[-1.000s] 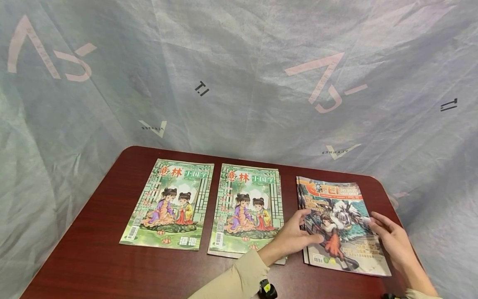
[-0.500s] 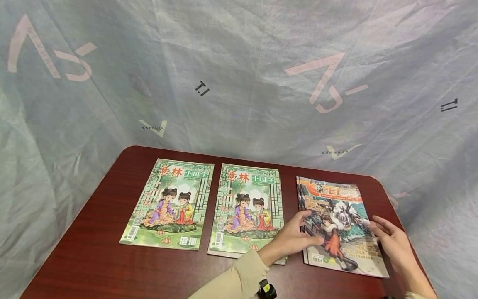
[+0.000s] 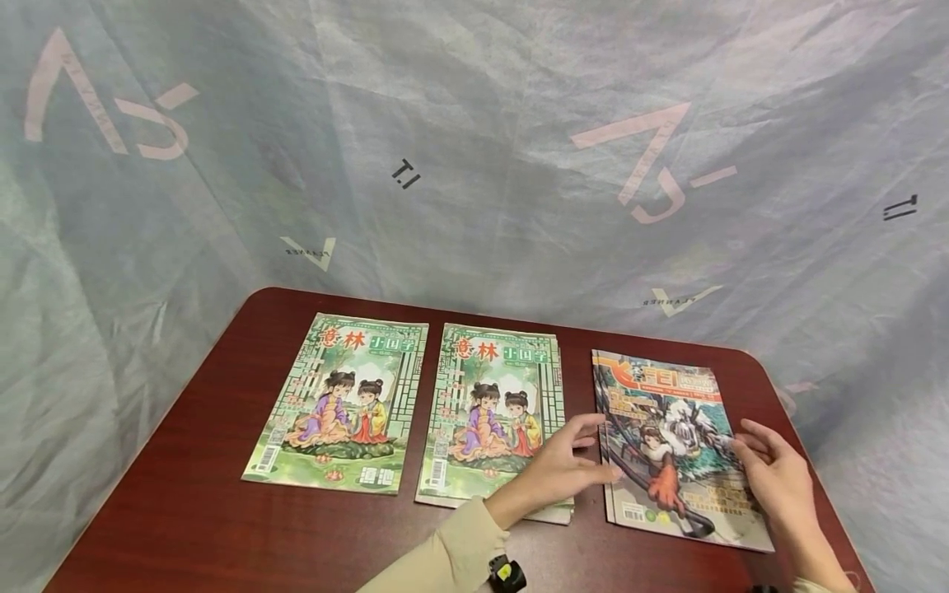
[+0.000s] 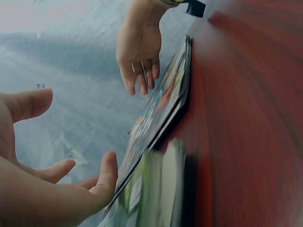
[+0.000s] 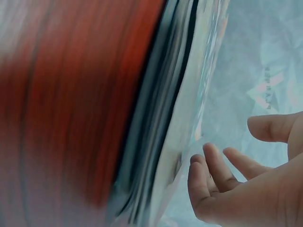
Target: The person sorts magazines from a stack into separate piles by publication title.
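At the right of the table, in the head view, lies a stack of magazines [image 3: 670, 449] whose top cover has an orange title and a figure in red. Along its left edge is my left hand [image 3: 552, 469], thumb and fingers spread, fingertips right at the edge. On the opposite side my right hand [image 3: 782, 482] has its relaxed fingers beside the right edge. Neither hand grips anything. The right wrist view shows the page edges of the stack [image 5: 161, 113] with the right fingers [image 5: 218, 170] apart from them.
Green-covered magazines [image 3: 489, 403] lie in a middle pile, partly overlapped by the left hand and forearm. Another green magazine [image 3: 344, 403] lies further left on the dark red table [image 3: 185, 461]. A grey printed cloth [image 3: 474, 165] hangs behind the table.
My left hand has drawn slightly left, its thumb slipping from the top cover to the stack's edge. My right hand stays beside the right edge. The stack hardly moves.
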Tool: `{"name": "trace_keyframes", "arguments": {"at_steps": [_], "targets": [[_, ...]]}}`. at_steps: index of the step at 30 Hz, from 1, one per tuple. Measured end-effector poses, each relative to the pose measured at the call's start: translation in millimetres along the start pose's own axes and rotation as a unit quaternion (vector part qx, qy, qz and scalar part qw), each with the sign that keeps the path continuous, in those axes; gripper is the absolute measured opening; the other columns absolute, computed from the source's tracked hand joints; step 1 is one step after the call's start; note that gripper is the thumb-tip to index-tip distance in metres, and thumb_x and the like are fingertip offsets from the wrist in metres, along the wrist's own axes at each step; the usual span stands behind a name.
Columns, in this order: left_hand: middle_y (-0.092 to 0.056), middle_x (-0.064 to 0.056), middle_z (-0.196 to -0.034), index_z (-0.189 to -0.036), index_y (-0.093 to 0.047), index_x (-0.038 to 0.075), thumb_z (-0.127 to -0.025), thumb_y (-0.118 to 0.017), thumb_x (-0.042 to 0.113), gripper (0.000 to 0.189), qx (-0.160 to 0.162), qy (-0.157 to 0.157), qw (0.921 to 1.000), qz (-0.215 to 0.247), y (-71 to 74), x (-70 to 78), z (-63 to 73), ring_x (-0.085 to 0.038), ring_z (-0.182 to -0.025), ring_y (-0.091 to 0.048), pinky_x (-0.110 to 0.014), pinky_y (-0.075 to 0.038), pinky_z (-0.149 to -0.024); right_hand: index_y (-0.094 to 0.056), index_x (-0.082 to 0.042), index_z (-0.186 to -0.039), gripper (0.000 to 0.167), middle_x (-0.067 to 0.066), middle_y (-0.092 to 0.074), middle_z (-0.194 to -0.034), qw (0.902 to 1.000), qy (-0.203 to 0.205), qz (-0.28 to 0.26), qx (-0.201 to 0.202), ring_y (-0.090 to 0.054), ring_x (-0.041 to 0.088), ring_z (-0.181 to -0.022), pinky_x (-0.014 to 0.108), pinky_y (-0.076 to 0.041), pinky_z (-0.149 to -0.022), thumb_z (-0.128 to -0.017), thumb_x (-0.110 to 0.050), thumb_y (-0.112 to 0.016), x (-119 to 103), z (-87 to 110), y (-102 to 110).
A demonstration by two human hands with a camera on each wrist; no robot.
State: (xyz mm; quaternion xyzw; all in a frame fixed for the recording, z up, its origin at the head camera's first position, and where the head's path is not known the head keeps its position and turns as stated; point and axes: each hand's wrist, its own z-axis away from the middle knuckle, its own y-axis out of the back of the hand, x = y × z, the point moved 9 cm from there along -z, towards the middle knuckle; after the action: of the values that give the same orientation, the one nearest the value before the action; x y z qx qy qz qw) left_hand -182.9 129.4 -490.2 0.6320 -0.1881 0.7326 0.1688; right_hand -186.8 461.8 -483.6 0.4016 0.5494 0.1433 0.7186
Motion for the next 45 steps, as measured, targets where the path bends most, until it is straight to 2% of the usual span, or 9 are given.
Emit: {"name": "trace_keyframes", "arguments": {"at_steps": [6, 9, 15, 19, 26, 37, 45], "targets": [[-0.051, -0.015, -0.167, -0.163, -0.053, 0.019, -0.098, -0.085, 0.019, 0.073, 0.008, -0.033, 0.9992, -0.022, 23.9, 5.7, 7.8, -0.040, -0.145, -0.058, -0.030, -0.058, -0.105, -0.058, 0.003, -0.157, 0.048, 0.023, -0.071, -0.129, 0.9987, 0.040, 0.002, 0.032, -0.047, -0.025, -0.085, 0.006, -0.046, -0.070, -0.113, -0.017, -0.064, -21.0, 11.3, -0.2], [-0.050, -0.015, -0.168, -0.164, -0.053, 0.019, -0.099, -0.084, 0.019, 0.072, 0.016, -0.042, 0.9986, -0.026, 38.1, 7.8, 12.8, -0.043, -0.142, -0.060, -0.033, -0.058, -0.106, -0.058, 0.002, -0.156, 0.048, 0.023, -0.072, -0.129, 0.9975, 0.059, -0.005, 0.037, -0.048, -0.024, -0.088, 0.005, -0.045, -0.072, -0.113, -0.015, -0.065, -31.9, 17.6, -3.4], [-0.049, -0.019, -0.167, -0.165, -0.051, 0.016, -0.101, -0.082, 0.019, 0.071, 0.035, -0.058, 0.9974, -0.025, 68.0, 13.7, 22.5, -0.044, -0.144, -0.057, -0.049, -0.054, -0.115, -0.056, 0.003, -0.158, 0.048, 0.030, -0.068, -0.138, 0.9953, 0.091, -0.024, 0.021, -0.048, -0.024, -0.094, 0.002, -0.044, -0.078, -0.114, -0.013, -0.064, -52.2, 28.5, -14.8], [-0.049, -0.022, -0.167, -0.165, -0.050, 0.012, -0.102, -0.080, 0.018, 0.071, 0.045, -0.058, 0.9970, -0.022, 86.5, 14.5, 27.9, -0.046, -0.145, -0.056, -0.055, -0.052, -0.117, -0.057, 0.005, -0.157, 0.046, 0.032, -0.068, -0.137, 0.9923, 0.116, -0.042, 0.014, -0.050, -0.025, -0.095, 0.001, -0.045, -0.079, -0.112, -0.008, -0.064, -66.9, 36.3, -23.3], [-0.050, -0.027, -0.165, -0.165, -0.046, 0.003, -0.103, -0.077, 0.013, 0.069, 0.080, -0.081, 0.9930, -0.028, 123.9, 19.9, 34.5, -0.049, -0.146, -0.054, -0.059, -0.049, -0.119, -0.059, 0.005, -0.154, 0.044, 0.031, -0.071, -0.132, 0.9838, 0.162, -0.076, -0.005, -0.057, -0.018, -0.100, 0.001, -0.047, -0.084, -0.112, -0.004, -0.065, -95.9, 48.7, -44.1], [-0.051, -0.026, -0.163, -0.164, -0.047, 0.002, -0.103, -0.076, 0.008, 0.068, 0.155, -0.094, 0.9829, -0.031, 180.5, 36.2, 43.0, -0.049, -0.145, -0.053, -0.060, -0.051, -0.117, -0.065, 0.002, -0.149, 0.040, 0.024, -0.073, -0.124, 0.9678, 0.214, -0.125, -0.042, -0.065, -0.007, -0.102, 0.007, -0.051, -0.088, -0.109, 0.001, -0.067, -136.1, 62.8, -75.2], [-0.048, -0.026, -0.166, -0.165, -0.048, 0.004, -0.108, -0.073, 0.011, 0.063, 0.190, -0.075, 0.9765, -0.070, 208.4, 35.9, 51.0, -0.047, -0.148, -0.052, -0.063, -0.051, -0.115, -0.064, 0.002, -0.151, 0.042, 0.025, -0.075, -0.124, 0.9574, 0.234, -0.152, -0.074, -0.068, -0.002, -0.104, 0.010, -0.052, -0.088, -0.108, 0.003, -0.067, -153.3, 73.3, -98.3]]}}
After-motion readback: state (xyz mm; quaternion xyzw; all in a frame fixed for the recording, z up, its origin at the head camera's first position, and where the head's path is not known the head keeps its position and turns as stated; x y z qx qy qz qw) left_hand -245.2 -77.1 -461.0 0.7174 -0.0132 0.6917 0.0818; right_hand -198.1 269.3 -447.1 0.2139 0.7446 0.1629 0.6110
